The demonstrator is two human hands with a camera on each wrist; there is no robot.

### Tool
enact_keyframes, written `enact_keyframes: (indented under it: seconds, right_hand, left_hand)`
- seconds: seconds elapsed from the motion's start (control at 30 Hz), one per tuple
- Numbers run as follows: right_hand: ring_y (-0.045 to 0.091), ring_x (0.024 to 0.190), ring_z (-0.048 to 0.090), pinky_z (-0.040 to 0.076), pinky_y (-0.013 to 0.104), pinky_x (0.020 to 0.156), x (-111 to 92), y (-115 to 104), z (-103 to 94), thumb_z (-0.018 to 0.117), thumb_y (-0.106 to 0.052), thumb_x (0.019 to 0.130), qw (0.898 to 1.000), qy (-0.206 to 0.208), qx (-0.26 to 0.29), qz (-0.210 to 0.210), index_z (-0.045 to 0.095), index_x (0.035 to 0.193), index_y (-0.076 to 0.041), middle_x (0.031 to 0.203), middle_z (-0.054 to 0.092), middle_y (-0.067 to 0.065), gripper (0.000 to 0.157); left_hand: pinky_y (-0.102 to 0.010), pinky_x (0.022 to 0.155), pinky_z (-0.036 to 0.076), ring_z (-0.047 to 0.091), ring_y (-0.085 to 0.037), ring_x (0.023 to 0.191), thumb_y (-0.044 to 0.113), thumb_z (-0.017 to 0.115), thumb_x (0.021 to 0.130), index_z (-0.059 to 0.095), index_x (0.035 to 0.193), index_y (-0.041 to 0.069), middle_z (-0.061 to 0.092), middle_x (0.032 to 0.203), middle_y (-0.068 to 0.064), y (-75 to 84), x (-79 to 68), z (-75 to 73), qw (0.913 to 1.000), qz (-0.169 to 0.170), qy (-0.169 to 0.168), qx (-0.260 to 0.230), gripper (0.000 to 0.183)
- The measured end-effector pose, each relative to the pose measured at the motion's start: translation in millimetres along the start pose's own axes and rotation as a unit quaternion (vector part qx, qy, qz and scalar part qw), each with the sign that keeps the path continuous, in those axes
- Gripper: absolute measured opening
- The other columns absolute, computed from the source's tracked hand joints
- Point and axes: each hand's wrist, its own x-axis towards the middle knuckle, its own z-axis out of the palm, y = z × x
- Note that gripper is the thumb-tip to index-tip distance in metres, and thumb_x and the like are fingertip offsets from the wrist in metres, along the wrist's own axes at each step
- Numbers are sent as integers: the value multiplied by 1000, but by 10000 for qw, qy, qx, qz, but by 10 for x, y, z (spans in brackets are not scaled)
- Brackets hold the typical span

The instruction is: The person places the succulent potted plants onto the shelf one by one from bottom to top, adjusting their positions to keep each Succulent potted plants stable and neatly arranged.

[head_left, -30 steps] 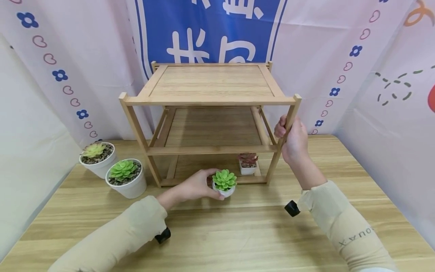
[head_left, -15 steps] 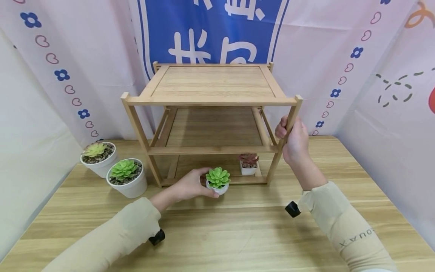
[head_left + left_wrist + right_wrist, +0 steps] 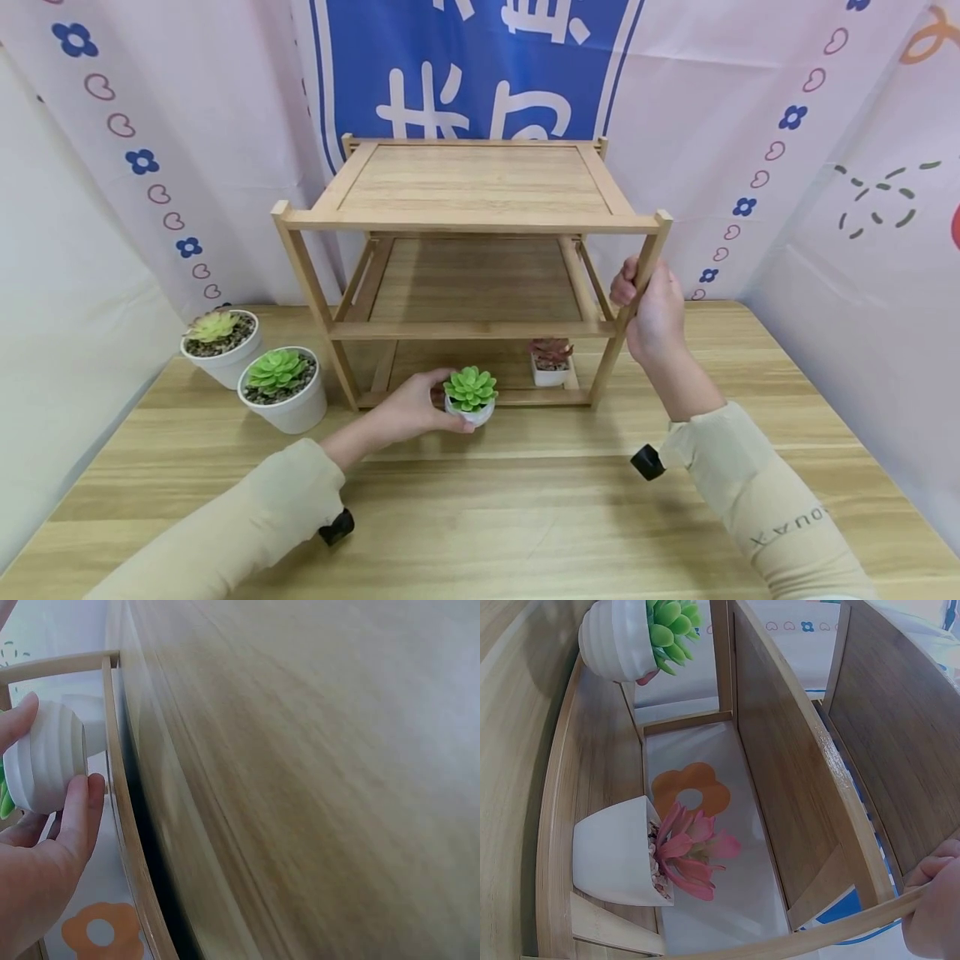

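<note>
A: Imagine a clock face over the head view. Where are the hands?

B: The left hand (image 3: 412, 408) is at 7 o'clock and grasps the small plant (image 3: 470, 392), a green rosette, at 6 o'clock. Thumb and fingers pinch its ridged white pot (image 3: 49, 757) from opposite sides. The right hand (image 3: 652, 315), at 3 o'clock, is wrapped round the right front post (image 3: 648, 254) of the rack (image 3: 480, 187).

A: Is the small plant on the rack?

B: It is at the front edge of the bottom shelf, tilted a little toward the viewer. (Whether its base touches the wood, I cannot tell.)

A: What does the rack look like?

B: Pale wood, three levels, upright in the middle of the table (image 3: 525, 517). On its bottom shelf, at the rack's own 5 o'clock, a red plant (image 3: 551, 352) stands in a square white pot.

A: Anything else on the table?

B: Yes, at 8 o'clock a big green plant, (image 3: 281, 383) and just beyond it, toward 9, a pale plant (image 3: 217, 337), both in round white pots outside the rack.

A: And behind?

B: A white cloth (image 3: 247, 125) with columns of hearts and flowers; at 12 o'clock it bears a blue panel (image 3: 483, 50) with white characters.
</note>
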Motion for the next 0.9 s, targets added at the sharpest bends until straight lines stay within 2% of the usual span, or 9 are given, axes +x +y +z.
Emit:
enact_keyframes:
  seconds: [0.23, 0.53, 0.7, 0.9]
  right_hand:
    - [9, 51, 38, 29, 20, 54, -1, 4, 0, 28, -19, 113, 10000, 12, -1, 6, 52, 74, -13, 57, 43, -4, 46]
    - [9, 52, 38, 28, 20, 55, -4, 2, -5, 28, -21, 114, 10000, -3, -46, 35, 51, 75, -13, 57, 42, -4, 46]
    - [9, 52, 37, 28, 21, 55, -2, 6, -9, 28, -22, 114, 10000, -17, -69, 41, 51, 75, -13, 57, 42, -4, 46]
    - [9, 52, 37, 29, 20, 55, -3, 4, -7, 28, -23, 114, 10000, -10, -36, 45, 52, 75, -13, 57, 43, -4, 47]
  left_hand:
    - [-44, 97, 53, 61, -31, 117, 21, 87, 82, 44, 147, -11, 62, 131, -20, -64, -31, -46, 9998, -96, 152, 23, 84]
    - [-45, 99, 52, 59, -34, 119, 22, 87, 82, 41, 147, -13, 60, 133, -25, -70, -89, -129, 9983, -334, 477, -21, 88]
    - [-48, 102, 51, 58, -37, 121, 22, 87, 82, 38, 147, -16, 58, 134, -28, -95, -92, -180, 9976, -364, 596, -30, 90]
    - [-47, 100, 52, 60, -38, 119, 19, 86, 83, 38, 147, -17, 61, 130, -28, -138, -89, -224, 9968, -337, 685, -224, 88]
